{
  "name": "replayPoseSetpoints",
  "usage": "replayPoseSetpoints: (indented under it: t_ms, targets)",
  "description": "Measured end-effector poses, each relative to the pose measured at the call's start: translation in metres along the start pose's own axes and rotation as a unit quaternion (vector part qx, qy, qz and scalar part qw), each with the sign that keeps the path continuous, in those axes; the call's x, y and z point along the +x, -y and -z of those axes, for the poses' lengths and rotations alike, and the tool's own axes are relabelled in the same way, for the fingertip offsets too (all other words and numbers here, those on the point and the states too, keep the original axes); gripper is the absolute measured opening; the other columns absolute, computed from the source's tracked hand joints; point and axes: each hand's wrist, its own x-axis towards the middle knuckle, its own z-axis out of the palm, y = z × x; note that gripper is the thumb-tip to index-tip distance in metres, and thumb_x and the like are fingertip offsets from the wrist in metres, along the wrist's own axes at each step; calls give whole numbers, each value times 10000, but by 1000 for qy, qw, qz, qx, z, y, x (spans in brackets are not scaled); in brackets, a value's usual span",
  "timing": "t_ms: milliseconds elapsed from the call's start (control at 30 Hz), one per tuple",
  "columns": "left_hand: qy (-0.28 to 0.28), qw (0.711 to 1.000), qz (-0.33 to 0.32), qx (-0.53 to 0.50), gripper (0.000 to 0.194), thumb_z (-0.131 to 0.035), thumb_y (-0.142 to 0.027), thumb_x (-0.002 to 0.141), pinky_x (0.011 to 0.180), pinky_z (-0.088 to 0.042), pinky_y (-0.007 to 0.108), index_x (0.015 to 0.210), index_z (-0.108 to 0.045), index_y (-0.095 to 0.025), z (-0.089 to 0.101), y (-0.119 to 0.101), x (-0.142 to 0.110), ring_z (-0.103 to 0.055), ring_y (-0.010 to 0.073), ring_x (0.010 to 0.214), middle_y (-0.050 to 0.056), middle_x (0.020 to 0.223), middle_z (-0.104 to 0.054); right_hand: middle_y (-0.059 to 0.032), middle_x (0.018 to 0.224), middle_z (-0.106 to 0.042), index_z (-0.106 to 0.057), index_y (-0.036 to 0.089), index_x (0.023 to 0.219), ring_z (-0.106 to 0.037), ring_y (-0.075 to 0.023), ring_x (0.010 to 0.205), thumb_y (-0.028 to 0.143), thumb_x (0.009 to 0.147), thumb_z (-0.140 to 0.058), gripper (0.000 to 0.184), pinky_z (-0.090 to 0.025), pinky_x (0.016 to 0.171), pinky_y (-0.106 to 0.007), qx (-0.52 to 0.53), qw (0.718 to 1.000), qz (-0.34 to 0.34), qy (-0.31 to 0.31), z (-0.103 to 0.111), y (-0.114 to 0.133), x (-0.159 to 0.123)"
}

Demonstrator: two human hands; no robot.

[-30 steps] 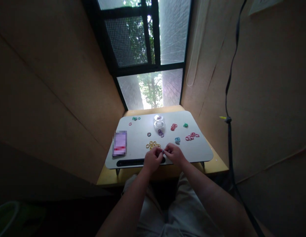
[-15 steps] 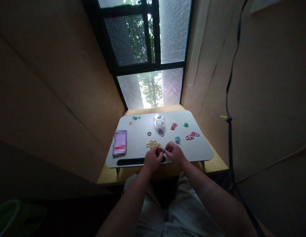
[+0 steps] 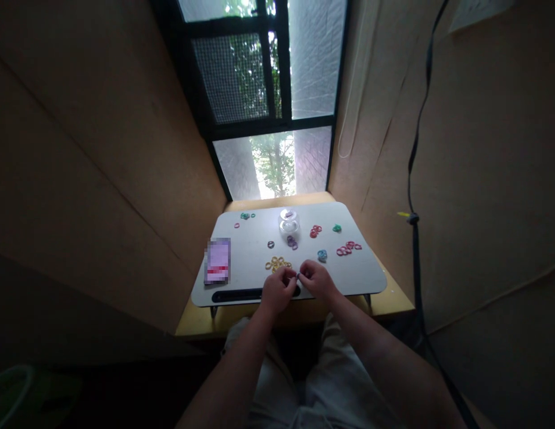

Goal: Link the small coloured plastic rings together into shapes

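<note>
Near the front edge of a white lap table, my left hand and my right hand meet with fingertips pinched close together. A tiny dark thing shows between them, too small to make out. Just beyond my left hand lies a pile of yellow ring-shaped bands, partly covered by the fingers. Blue bands lie a little past my right hand. Farther back are purple bands and a dark ring, beside a clear plastic jar.
Red bands, pink-red bands and green bands lie on the right. At the back left are more green bands and a pink ring. A blurred purple packet lies left; a black slot runs along the front.
The view has tipped slightly, so the table sits a little lower in the picture. My hands stay together in nearly the same place, with only small finger movement.
</note>
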Motion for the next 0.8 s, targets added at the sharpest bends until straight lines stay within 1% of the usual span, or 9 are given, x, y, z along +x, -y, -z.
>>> replayPoseSetpoints:
  t_ms: [133,267,367,500,633,800]
  targets:
    - [1,1000,-9,-13,143,-603,-289,797,599,-443,229,897,-655,-201,1,-1,0,-605,121,614,0,737,-686,43,589,-503,-525,201,673,-456,-109,544,169,706,-564,60,-360,503,-216,4,1000,-3,3,-1,-1,0]
    - [19,999,-15,-30,182,-593,-275,810,617,-466,228,958,-673,-207,0,2,0,-627,120,640,7,806,-711,42,582,-502,-517,202,664,-456,-108,536,178,709,-557,65,-358,497,-216,9,1000,-7,5,-1,0,-1]
    - [23,999,-15,-32,192,-572,-276,828,616,-464,229,971,-685,-217,-1,4,1,-624,118,632,2,806,-716,38,582,-507,-515,200,659,-457,-108,533,193,722,-559,76,-358,494,-215,5,1000,-5,4,-1,1,-1]
    - [17,999,-15,-30,169,-556,-278,841,629,-456,230,925,-691,-221,-1,5,1,-620,118,632,-8,770,-707,32,589,-523,-519,200,667,-464,-111,539,227,747,-573,100,-361,495,-214,-6,1000,4,12,0,2,-2]
    - [10,999,6,-39,142,-555,-289,842,605,-441,224,883,-664,-207,-1,5,1,-614,119,608,-10,719,-685,34,577,-521,-527,200,671,-462,-110,529,246,765,-583,118,-357,492,-216,-10,1000,4,15,0,3,-2]
    - [-4,999,2,-38,114,-531,-265,847,607,-431,228,851,-623,-198,-2,5,2,-610,123,615,-6,711,-664,25,586,-533,-527,192,639,-466,-107,537,267,780,-592,173,-351,505,-219,-20,1000,8,23,0,4,-2]
